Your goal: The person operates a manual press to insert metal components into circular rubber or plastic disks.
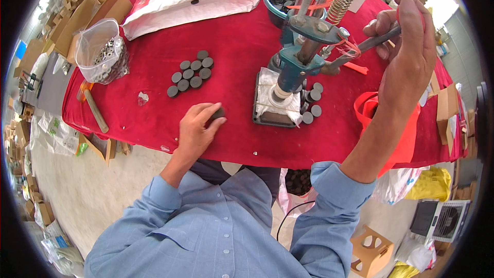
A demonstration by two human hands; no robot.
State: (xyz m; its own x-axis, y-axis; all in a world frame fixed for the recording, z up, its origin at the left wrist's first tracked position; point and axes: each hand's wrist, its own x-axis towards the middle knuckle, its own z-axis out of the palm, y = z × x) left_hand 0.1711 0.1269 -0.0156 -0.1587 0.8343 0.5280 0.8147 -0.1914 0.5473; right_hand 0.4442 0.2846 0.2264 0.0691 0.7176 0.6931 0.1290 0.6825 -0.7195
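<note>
My left hand [198,127] pinches a small black disc [217,114] between thumb and fingers, just above the red cloth. Up at the right, my right hand [406,36] is wrapped round the lever [378,39] of a green hand press [301,64]. The press's white tip [280,92] rests over a base [275,119] covered with white cloth; whatever lies under the tip is hidden. Several black discs [315,95] lie right of the base. A group of similar discs [191,73] sits in short rows beyond my left hand.
A clear bag of small metal parts [103,56] stands at the left, near a hammer [96,110]. Behind are a white sack [195,0] and a blue bowl of black pieces [278,13]. An orange-red bag [399,144] hangs at the table's right front edge.
</note>
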